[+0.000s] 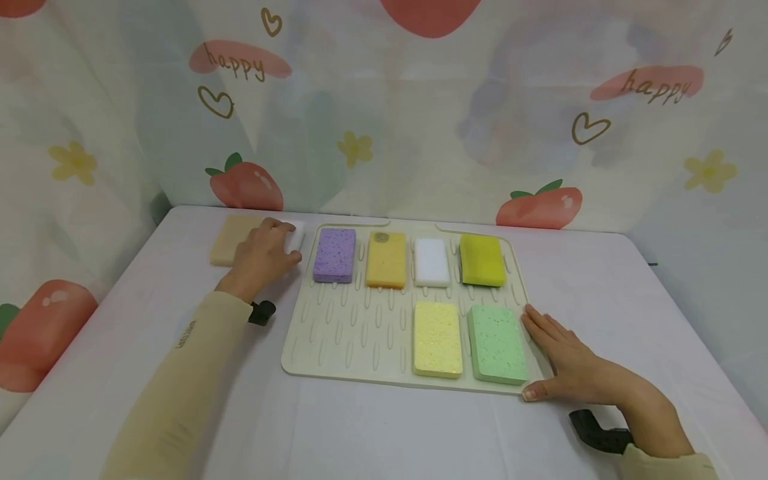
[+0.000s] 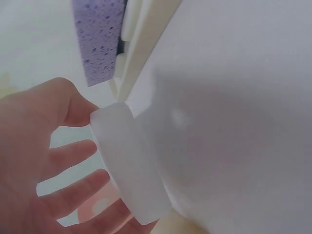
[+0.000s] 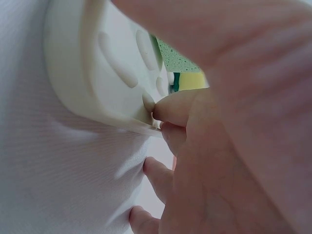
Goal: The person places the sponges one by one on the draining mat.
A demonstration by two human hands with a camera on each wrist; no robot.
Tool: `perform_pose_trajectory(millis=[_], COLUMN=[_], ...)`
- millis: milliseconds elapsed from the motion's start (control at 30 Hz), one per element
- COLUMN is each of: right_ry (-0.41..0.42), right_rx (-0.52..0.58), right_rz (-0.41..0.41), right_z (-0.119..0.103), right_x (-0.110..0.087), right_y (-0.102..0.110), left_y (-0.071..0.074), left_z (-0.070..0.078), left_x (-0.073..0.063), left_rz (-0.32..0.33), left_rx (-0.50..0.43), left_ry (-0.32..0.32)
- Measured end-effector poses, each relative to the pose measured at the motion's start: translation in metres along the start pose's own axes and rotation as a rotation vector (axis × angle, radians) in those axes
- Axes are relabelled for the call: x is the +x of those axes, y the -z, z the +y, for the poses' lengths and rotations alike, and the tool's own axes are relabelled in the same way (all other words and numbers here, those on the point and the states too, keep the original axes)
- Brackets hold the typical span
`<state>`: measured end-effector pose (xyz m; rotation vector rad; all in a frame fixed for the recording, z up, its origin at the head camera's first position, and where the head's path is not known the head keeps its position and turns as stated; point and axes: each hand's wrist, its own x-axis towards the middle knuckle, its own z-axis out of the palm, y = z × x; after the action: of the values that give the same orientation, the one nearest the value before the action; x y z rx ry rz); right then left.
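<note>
At the back left of the table, my left hand (image 1: pixel 264 257) pinches a white sponge (image 1: pixel 294 235) between thumb and fingertips. The left wrist view shows this sponge (image 2: pixel 129 163) tilted, with the thumb at one end and fingers along its side. Just left of it lies a beige sponge (image 1: pixel 225 241), partly behind the hand. My right hand (image 1: pixel 573 367) rests at the right edge of a cream ridged mat (image 1: pixel 342 343), fingers extended. Fingertips touch the mat's rim in the right wrist view, and other fingers are on the cloth.
Across the mat's back row lie a purple sponge (image 1: pixel 334 255), an orange-yellow sponge (image 1: pixel 386 260), another white sponge (image 1: pixel 431 263) and a bright yellow sponge (image 1: pixel 483 260). In front are a pale yellow sponge (image 1: pixel 437 340) and a green sponge (image 1: pixel 497 344). A printed curtain (image 1: pixel 420 133) hangs behind.
</note>
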<state>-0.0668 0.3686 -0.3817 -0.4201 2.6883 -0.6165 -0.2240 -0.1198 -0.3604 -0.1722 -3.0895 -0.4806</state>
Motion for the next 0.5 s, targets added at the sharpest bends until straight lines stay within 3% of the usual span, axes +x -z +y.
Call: perform_pose_trajectory(millis=[500], right_ry=[-0.001], right_rx=[0.006], right_rz=[0.002], right_z=[0.000], right_x=[0.000], right_y=[0.000], left_y=[0.013], left_z=[0.002], left_x=[-0.023], left_rz=[0.115], left_rx=[-0.013], left_ry=[-0.097])
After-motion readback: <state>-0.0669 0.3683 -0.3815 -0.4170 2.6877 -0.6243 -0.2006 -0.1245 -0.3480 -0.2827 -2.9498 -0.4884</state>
